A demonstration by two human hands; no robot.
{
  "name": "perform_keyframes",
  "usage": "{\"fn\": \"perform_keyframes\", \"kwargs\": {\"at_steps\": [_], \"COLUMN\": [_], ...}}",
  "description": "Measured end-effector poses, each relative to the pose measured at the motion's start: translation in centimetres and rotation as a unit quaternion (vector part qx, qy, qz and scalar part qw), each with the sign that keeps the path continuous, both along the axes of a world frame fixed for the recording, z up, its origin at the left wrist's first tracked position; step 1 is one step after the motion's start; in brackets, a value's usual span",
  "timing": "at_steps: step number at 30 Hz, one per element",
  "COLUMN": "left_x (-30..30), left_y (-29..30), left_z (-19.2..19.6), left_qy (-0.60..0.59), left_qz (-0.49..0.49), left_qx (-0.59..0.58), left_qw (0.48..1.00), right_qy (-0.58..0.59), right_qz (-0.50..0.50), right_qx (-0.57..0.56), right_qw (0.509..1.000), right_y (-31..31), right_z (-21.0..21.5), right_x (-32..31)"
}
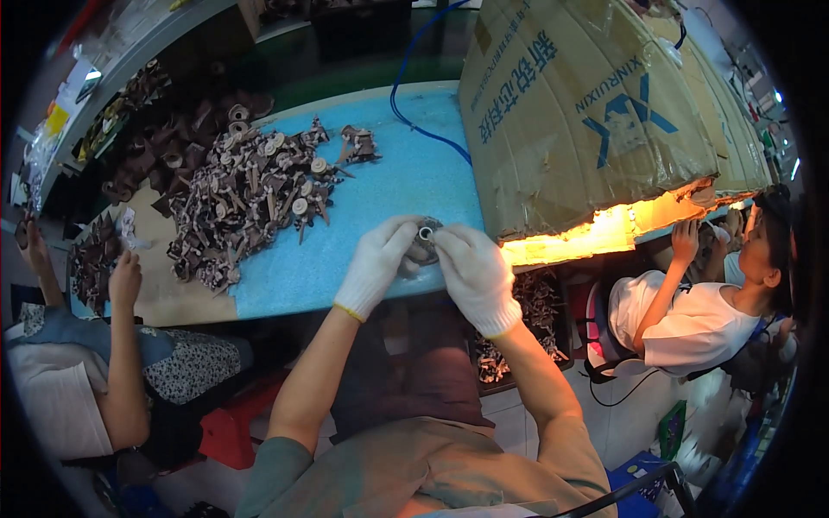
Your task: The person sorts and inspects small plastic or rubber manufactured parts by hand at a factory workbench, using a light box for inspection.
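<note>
Both my hands wear white knit gloves and meet near the table's front edge. My left hand is closed, thumb and fingers pinching the left side of a small dark part with a pale ring at its top. From the other side my right hand grips the same part, its fingertips beside the ring. The gloves hide much of the part, so I cannot tell its exact kind. Left of my hands, a large heap of small brown and pinkish moulded parts, some with cream round discs, lies on the blue foam sheet.
A big cardboard box with a glowing orange opening stands close on my right. Below it sits a dark bin of small parts. Co-workers sit at left and right. A blue cable crosses the table's back.
</note>
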State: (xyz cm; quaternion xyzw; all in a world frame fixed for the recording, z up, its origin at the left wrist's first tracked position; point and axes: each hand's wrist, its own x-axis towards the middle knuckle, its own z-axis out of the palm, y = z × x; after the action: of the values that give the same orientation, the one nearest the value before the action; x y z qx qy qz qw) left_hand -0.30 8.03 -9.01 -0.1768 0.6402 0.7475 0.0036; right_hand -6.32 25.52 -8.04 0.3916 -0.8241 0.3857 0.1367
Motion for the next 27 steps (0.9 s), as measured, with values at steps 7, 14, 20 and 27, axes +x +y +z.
{"fn": "perform_keyframes", "kwargs": {"at_steps": [7,14,20,27], "left_x": [-0.7,-1.4,-3.3,-2.7], "left_y": [0.0,-0.1,0.4,1.4], "left_z": [0.4,0.9,0.6,1.0], "left_qy": [0.018,-0.017,-0.052,-0.065], "left_qz": [-0.046,-0.021,-0.022,-0.01], "left_qx": [0.034,-0.066,-0.042,-0.054], "left_qw": [0.998,0.997,0.998,0.996], "right_qy": [0.076,-0.018,-0.166,-0.176], "right_qz": [0.064,0.043,-0.22,-0.18], "right_qx": [0.037,-0.123,0.026,0.472], "right_qw": [0.994,0.991,0.961,0.845], "right_y": [-0.4,-0.1,14.6,23.2], "right_z": [-3.4,-3.6,-11.9,-21.4], "right_x": [-0.4,2.4,7.9,2.3]}}
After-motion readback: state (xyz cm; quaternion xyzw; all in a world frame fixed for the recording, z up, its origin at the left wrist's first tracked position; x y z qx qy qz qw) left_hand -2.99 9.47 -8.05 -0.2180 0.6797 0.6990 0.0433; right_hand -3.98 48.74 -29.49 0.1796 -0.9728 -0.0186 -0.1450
